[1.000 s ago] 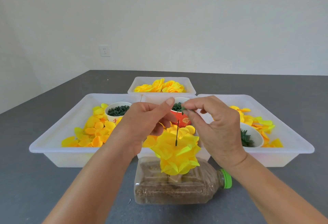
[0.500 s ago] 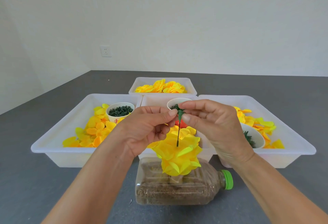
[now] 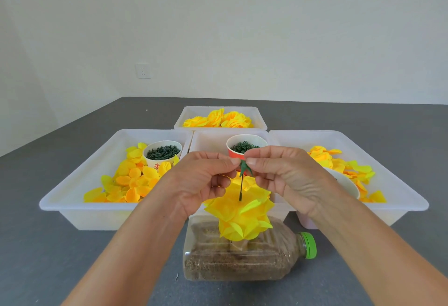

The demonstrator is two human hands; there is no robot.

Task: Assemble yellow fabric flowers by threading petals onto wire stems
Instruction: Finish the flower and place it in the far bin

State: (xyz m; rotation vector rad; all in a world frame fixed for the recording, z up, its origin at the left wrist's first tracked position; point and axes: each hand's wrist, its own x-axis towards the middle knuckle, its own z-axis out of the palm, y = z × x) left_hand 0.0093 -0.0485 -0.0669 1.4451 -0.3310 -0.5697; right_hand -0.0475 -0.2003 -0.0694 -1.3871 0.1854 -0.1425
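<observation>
green calyx piece [image 3: 245, 168] is pinched between the fingertips of left hand [image 3: 206, 182] and right hand [image 3: 288, 179] atop the upright wire stem [image 3: 240, 188], above the stacked yellow petals [image 3: 240, 213]. next, i judge, it must slide straight down the wire to seat on them.

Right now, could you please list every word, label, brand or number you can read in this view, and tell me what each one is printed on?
No text can be read with confidence.
White paper cup in the left tray: red marks on its side, partly hidden by petals and too blurred to read.
Red paper cup: any print is hidden behind the hands.
Plastic bottle with the green cap: no label visible.
Wall socket: no lettering visible.
</observation>
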